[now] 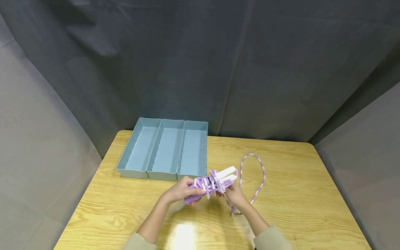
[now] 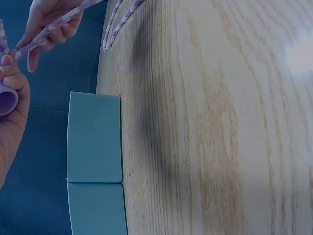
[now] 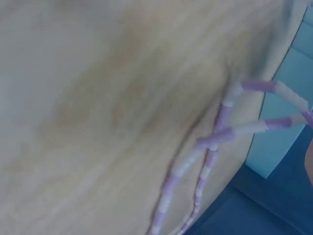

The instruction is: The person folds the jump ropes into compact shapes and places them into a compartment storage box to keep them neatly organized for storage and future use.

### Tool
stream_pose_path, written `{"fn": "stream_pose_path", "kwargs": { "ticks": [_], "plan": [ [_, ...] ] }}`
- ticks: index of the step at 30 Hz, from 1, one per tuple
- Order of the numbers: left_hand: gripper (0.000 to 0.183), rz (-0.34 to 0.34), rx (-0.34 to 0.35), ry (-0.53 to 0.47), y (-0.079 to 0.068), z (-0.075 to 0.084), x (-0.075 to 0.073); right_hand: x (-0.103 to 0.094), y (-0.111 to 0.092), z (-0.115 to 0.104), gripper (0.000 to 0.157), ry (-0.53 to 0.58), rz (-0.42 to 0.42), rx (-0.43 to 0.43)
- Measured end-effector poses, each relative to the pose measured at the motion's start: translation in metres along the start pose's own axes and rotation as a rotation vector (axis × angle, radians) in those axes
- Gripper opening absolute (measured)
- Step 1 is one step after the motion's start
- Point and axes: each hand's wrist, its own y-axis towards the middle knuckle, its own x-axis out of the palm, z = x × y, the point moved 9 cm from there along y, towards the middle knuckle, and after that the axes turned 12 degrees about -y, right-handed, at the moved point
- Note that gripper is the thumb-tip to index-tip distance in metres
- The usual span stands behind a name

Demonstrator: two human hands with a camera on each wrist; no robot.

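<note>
A jump rope strung with purple and white beads is bunched in several coils (image 1: pixel 210 184) around its handles, over the table's near middle. My left hand (image 1: pixel 181 190) grips the bundle by a purple handle (image 1: pixel 190 200), whose hollow round end (image 2: pixel 7 101) faces the left wrist camera. White handle parts (image 1: pixel 226 172) stick out of the coils at the right. Fingers of my right hand (image 2: pixel 51 27) curl around a stretch of the beaded rope (image 2: pixel 62 19) running to the bundle. In the right wrist view two rope strands (image 3: pixel 222 134) lead toward that hand, mostly out of frame.
A loose loop of the rope (image 1: pixel 264 172) lies on the wooden table (image 1: pixel 300 194) to the right. Three joined blue-grey bins (image 1: pixel 162 175) stand at the back left, just beyond my left hand. Dark cloth (image 1: pixel 200 69) hangs behind the table.
</note>
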Motion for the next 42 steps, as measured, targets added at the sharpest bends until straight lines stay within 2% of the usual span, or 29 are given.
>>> {"fn": "stream_pose_path", "kwargs": {
  "ticks": [6, 9, 14, 20, 24, 33, 36, 42],
  "plan": [
    [0.033, 0.046, 0.056, -0.032, 0.002, 0.002, -0.006, 0.013, -0.006, -0.002, 0.025, 0.009, -0.036, -0.191],
    [0.035, 0.09, 0.046, -0.045, 0.002, 0.0, -0.009, 0.017, -0.013, -0.01, 0.027, 0.006, -0.043, -0.233],
    [0.036, 0.162, 0.03, -0.032, 0.0, -0.001, -0.015, 0.019, -0.022, -0.023, 0.03, -0.039, -0.017, -0.208],
    [0.032, 0.234, 0.022, -0.003, 0.0, -0.002, -0.021, 0.027, -0.031, -0.027, 0.032, -0.068, -0.072, -0.186],
    [0.027, 0.291, 0.017, -0.012, 0.0, -0.004, -0.026, 0.027, -0.037, -0.028, 0.031, -0.091, -0.067, -0.17],
    [0.025, 0.372, 0.008, 0.019, -0.006, 0.022, -0.02, 0.024, -0.047, -0.032, 0.034, -0.181, -0.051, -0.141],
    [0.025, 0.39, -0.008, 0.04, -0.007, 0.021, -0.022, 0.021, -0.049, -0.034, 0.038, -0.217, -0.044, -0.131],
    [0.025, 0.418, -0.019, 0.023, -0.003, -0.001, -0.035, 0.011, -0.052, -0.042, 0.041, -0.281, -0.011, -0.154]
  ]
}}
